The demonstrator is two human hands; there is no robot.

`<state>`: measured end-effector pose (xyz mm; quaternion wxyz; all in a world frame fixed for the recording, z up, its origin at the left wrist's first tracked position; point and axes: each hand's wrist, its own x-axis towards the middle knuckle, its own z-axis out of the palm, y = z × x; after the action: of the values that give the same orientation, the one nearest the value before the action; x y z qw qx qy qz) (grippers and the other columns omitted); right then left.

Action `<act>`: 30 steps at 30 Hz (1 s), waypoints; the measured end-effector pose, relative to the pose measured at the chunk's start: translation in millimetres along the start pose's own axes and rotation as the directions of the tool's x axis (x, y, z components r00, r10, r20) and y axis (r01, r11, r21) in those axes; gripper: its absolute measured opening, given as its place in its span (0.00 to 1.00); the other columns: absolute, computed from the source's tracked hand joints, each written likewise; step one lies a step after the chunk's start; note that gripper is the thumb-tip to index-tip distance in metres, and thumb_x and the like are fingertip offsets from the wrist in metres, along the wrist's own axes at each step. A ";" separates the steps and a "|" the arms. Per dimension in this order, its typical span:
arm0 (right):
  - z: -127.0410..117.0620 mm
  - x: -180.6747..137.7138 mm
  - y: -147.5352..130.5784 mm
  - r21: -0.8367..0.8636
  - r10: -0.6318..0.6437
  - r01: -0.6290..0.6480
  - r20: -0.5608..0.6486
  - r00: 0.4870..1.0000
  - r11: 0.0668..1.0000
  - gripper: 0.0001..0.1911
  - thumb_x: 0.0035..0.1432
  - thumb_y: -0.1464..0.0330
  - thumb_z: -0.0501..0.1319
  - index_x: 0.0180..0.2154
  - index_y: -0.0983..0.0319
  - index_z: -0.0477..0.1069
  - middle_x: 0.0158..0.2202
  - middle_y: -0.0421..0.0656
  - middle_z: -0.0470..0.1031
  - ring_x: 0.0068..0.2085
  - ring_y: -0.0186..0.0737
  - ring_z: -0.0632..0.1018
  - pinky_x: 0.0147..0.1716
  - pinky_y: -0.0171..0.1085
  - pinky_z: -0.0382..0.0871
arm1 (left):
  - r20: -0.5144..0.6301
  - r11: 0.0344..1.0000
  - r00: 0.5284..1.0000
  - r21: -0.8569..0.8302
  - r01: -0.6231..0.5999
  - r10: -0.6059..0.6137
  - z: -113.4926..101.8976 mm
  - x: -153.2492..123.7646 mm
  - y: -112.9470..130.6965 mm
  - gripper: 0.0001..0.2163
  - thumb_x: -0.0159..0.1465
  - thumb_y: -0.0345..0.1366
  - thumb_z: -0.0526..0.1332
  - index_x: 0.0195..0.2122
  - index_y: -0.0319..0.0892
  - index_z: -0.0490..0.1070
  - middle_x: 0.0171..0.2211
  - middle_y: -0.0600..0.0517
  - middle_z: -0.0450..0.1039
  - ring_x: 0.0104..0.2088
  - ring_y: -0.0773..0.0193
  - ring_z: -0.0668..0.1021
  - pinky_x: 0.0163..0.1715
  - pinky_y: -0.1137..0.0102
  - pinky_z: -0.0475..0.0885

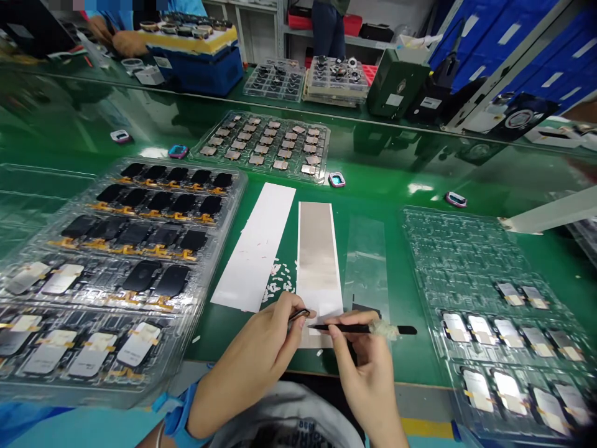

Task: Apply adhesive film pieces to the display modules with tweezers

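My left hand (273,339), with a blue strap on the wrist, pinches a small display panel (299,315), dark and seen nearly edge-on. My right hand (366,354) grips black tweezers (354,328) wrapped with clear tape near the rear end. Their tips point left, close to the panel; whether they touch it I cannot tell. Beneath both hands lies a white-edged strip with a grey-brown sheet (319,246). A white strip (256,249) slants to its left, with small white scraps (281,278) scattered between them. On the right is a clear film strip (367,261).
A clear tray of black display panels (161,204) fills the left side. Another tray (422,267) at the right carries silver-backed panels. Farther back stands a tray of small square parts (261,149). A glossy green ledge runs behind, with a blue bin (200,71) and a person's hands beyond.
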<state>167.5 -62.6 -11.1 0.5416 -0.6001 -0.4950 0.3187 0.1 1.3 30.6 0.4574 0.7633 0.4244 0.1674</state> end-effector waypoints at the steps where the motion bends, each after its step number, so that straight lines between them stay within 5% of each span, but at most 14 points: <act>1: -0.2 0.2 -0.1 -0.004 -0.002 0.002 -0.007 1.000 1.000 0.04 0.64 0.71 0.60 0.42 0.58 0.69 0.40 0.44 0.72 0.43 0.39 0.79 0.40 0.37 0.77 | 0.000 1.000 1.000 0.004 0.004 -0.004 -0.3 0.4 0.1 0.05 0.74 0.37 0.45 0.45 0.46 0.58 0.41 0.50 0.73 0.40 0.57 0.78 0.37 0.63 0.70; 11: -1.6 -1.5 2.9 -0.033 0.015 -0.016 -0.006 1.000 0.999 0.02 0.63 0.69 0.61 0.40 0.59 0.71 0.39 0.44 0.73 0.43 0.40 0.79 0.42 0.38 0.77 | -0.005 1.000 1.000 -0.005 0.002 -0.002 -1.0 4.9 1.0 0.05 0.74 0.36 0.44 0.45 0.46 0.58 0.41 0.50 0.73 0.41 0.57 0.78 0.38 0.64 0.70; 20: -7.0 -4.2 3.3 0.262 0.199 -0.186 -0.021 0.980 0.947 0.07 0.61 0.68 0.65 0.40 0.60 0.68 0.39 0.46 0.77 0.35 0.42 0.83 0.38 0.42 0.81 | 0.014 0.998 0.999 -0.050 0.038 -0.037 -3.2 5.2 -1.0 0.05 0.74 0.37 0.44 0.44 0.46 0.57 0.39 0.48 0.75 0.41 0.55 0.79 0.38 0.62 0.69; 25: -2.9 -4.8 8.0 0.221 0.186 -0.171 -0.051 0.981 0.960 0.08 0.60 0.66 0.66 0.40 0.61 0.70 0.39 0.47 0.77 0.36 0.42 0.83 0.40 0.42 0.81 | -0.013 0.995 1.000 -0.102 0.016 -0.017 -0.2 5.3 -5.3 0.03 0.73 0.36 0.47 0.46 0.47 0.56 0.43 0.49 0.72 0.46 0.57 0.77 0.43 0.62 0.70; 30: 0.6 -4.6 5.7 0.197 0.162 -0.146 -0.067 0.984 0.969 0.07 0.61 0.67 0.65 0.40 0.60 0.69 0.39 0.45 0.77 0.38 0.40 0.83 0.40 0.39 0.80 | 0.027 0.997 1.000 -0.076 -0.007 0.009 4.4 1.9 -12.3 0.14 0.67 0.27 0.55 0.50 0.49 0.55 0.49 0.49 0.68 0.53 0.56 0.73 0.50 0.60 0.69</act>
<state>166.9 -66.4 -17.4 0.5905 -0.5945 -0.3910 0.3808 -2.1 3.2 17.7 0.4913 0.7494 0.4081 0.1747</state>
